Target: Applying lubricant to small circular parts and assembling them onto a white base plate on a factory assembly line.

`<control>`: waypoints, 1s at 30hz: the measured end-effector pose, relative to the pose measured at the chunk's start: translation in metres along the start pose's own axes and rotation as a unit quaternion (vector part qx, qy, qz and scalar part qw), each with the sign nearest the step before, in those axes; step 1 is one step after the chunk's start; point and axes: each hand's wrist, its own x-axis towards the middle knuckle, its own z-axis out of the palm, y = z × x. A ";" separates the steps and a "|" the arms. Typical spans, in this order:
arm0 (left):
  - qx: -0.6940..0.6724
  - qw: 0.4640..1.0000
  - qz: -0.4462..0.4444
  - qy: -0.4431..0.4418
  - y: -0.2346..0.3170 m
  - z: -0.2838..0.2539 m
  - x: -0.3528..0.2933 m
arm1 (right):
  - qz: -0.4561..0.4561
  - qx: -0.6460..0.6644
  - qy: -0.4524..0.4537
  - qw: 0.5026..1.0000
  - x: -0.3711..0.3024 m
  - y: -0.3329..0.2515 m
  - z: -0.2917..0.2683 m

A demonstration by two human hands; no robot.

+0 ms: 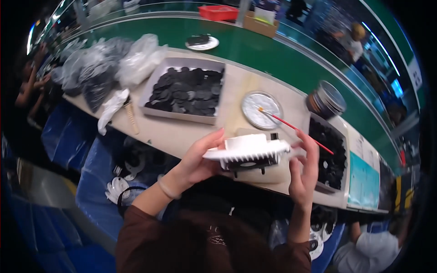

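My left hand [198, 157] is closed on a white round plastic housing [248, 144] with a finned rim and a dark underside, held tilted above the bench. On the other side, my right hand [304, 166] has its fingers bent beside the housing's right edge. A thin red-handled brush [285, 122] runs across those fingers, apparently gripped between them. The brush's yellowish tip lies over a round tin lid [254, 114] smeared with a whitish substance. Blur hides whether the right fingertips also touch the housing.
A grey box [150, 91] of black discs stands at the left, another dark-filled box [330, 170] at the right. Beyond are a tin can [327, 99], plastic bags [141, 59] and a green conveyor [236, 54]. Blue-lined bins [98, 182] sit below the bench. A wooden-handled tool [131, 117] lies at left.
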 end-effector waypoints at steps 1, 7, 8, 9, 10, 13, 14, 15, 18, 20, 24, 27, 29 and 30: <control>-0.024 0.999 -0.024 -0.025 -0.009 -0.007 0.005 | 0.017 0.052 -0.036 0.998 0.003 0.009 -0.006; -0.149 0.935 -0.170 -0.272 -0.046 -0.010 0.017 | 0.153 0.304 -0.147 0.929 -0.006 0.038 -0.008; -0.160 0.927 -0.182 -0.286 -0.048 -0.009 0.017 | 0.166 0.325 -0.142 0.920 -0.007 0.040 -0.008; -0.163 0.922 -0.184 -0.298 -0.050 -0.009 0.018 | 0.170 0.326 -0.138 0.920 -0.008 0.041 -0.009; -0.163 0.922 -0.189 -0.297 -0.053 -0.009 0.018 | 0.186 0.362 -0.129 0.904 -0.010 0.042 -0.009; -0.202 0.919 -0.206 -0.268 -0.055 -0.009 0.016 | 0.191 0.360 -0.126 0.905 -0.013 0.041 -0.012; -0.156 0.925 -0.193 -0.287 -0.054 -0.009 0.014 | 0.178 0.322 -0.134 0.920 -0.014 0.039 -0.013; -0.110 0.929 -0.179 -0.306 -0.053 -0.010 0.012 | 0.199 0.330 -0.116 0.915 -0.014 0.036 -0.014; 0.102 0.985 -0.053 -0.127 -0.034 -0.024 0.011 | 0.220 0.348 -0.094 0.906 -0.011 0.042 -0.025; 0.346 0.913 0.212 0.033 -0.024 -0.039 0.010 | 0.252 0.321 -0.080 0.910 -0.004 0.039 -0.028; 0.580 0.582 0.569 -0.007 -0.019 -0.011 0.007 | 0.319 0.229 -0.157 0.906 0.017 0.050 -0.022; 0.737 0.397 0.547 -0.018 -0.031 0.011 0.022 | 0.124 0.031 -0.166 0.978 0.024 0.072 -0.012; 0.771 0.366 0.521 0.004 -0.036 0.017 0.028 | 0.148 -0.123 -0.148 0.970 0.031 0.054 -0.013; 0.778 0.353 0.519 0.008 -0.037 0.019 0.030 | 0.147 -0.124 -0.149 0.970 0.030 0.055 -0.014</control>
